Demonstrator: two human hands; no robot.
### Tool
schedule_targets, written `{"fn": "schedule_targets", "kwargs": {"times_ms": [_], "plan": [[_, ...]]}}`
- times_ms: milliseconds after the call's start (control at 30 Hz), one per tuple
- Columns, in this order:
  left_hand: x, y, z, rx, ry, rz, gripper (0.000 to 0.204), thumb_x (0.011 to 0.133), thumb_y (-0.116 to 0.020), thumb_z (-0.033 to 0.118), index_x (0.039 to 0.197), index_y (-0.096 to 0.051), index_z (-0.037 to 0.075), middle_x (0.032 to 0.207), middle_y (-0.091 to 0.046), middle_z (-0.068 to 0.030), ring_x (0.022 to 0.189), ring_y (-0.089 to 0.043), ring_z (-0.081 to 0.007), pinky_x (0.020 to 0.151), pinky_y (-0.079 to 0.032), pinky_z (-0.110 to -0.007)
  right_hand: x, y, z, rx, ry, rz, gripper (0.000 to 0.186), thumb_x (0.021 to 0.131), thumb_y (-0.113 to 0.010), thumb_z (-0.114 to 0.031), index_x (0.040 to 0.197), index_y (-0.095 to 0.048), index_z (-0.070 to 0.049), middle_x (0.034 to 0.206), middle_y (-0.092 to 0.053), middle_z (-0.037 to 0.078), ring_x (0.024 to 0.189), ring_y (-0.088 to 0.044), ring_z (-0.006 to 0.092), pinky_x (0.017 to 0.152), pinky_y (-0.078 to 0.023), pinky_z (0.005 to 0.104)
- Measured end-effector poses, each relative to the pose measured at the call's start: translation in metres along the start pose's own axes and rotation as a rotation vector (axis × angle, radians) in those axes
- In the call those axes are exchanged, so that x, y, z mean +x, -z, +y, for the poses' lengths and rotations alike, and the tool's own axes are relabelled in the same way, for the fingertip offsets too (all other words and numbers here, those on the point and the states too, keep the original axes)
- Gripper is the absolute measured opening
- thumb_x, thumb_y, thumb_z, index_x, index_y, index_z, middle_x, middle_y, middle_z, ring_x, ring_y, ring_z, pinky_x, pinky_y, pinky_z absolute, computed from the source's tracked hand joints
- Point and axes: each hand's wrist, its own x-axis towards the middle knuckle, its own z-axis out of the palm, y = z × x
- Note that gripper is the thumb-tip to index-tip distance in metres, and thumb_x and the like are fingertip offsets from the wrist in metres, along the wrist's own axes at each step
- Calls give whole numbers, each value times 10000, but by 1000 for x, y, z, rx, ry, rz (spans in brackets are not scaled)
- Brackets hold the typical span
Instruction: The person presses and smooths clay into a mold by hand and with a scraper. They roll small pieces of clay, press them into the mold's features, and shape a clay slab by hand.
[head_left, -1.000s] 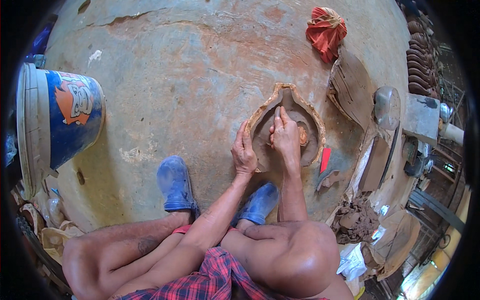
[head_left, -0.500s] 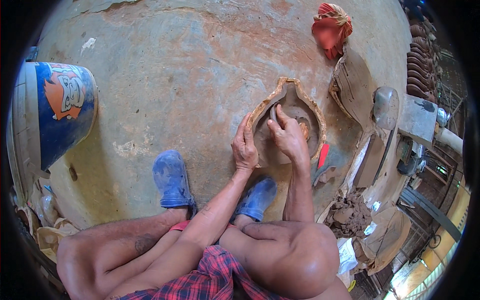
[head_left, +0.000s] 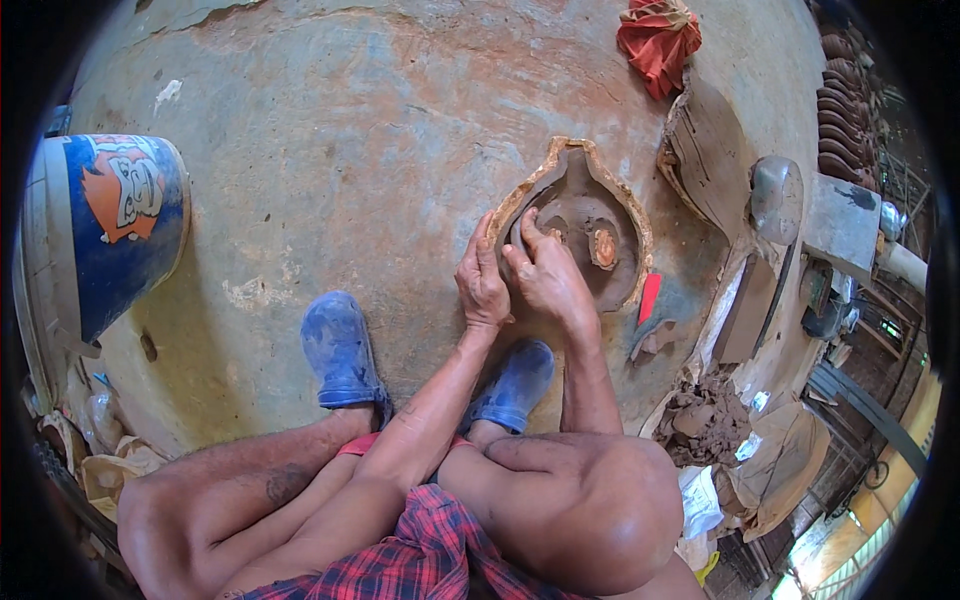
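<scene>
While the left hand [head_left: 483,287] lies unclenched against the left side of the mould [head_left: 646,240], here's the right hand [head_left: 550,280] down in the clay [head_left: 577,182], grip too hidden to tell, mould on the floor [head_left: 380,210].

There are two hands [head_left: 483,285] [head_left: 550,285], two shoes [head_left: 340,345] [head_left: 518,388], one mould [head_left: 645,235] and one bucket [head_left: 115,265].

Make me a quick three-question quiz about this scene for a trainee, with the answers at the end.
1. Which hand rests against the outer left side of the clay-lined mold?
2. True or false: the blue bucket is on the person's left.
3. The narrow strip just right of the mold is: a) green, b) red, c) white.

Key:
1. The left hand; the right hand reaches inside.
2. True.
3. b.
</scene>
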Motion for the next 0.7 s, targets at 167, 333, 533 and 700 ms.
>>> {"fn": "schedule_targets", "kwargs": {"times_ms": [167,333,533,700], "plan": [[5,-3,6,20,-45,-14,602,1169,-346,413,1512,-541,-42,1447,-647,-202,1359,-598,-298,1150,-446,-389,-8,28,-26,47,-82,-112,665,1024,-612,-235,1599,-390,12,962,-671,366,913,-700,472,842,-535,483],[9,7,3,2,-26,-25,612,1165,-340,424,1526,-539,-28,1423,-664,-194,1341,-609,-268,1140,-452,-373,-11,18,-36,27,-55,-131,622,1005,-624,-248,1548,-475,15,1134,-643,404,1119,-646,535,961,-513,527],[13,3,0,13,26,-95,612,1169,-339,425,1548,-519,-20,1422,-662,-178,1334,-604,-242,1142,-453,-367,-21,22,-28,-44,-65,-161,647,981,-640,-239,1560,-472,-3,1101,-660,385,1075,-661,529,950,-517,556],[20,7,3,-77,-24,-91,636,1175,-306,440,1532,-534,-34,1439,-650,-177,1345,-594,-249,1158,-443,-369,-24,23,-27,-98,48,-139,664,935,-658,-210,1551,-496,-21,1021,-688,361,1006,-679,525,918,-538,575]]}}
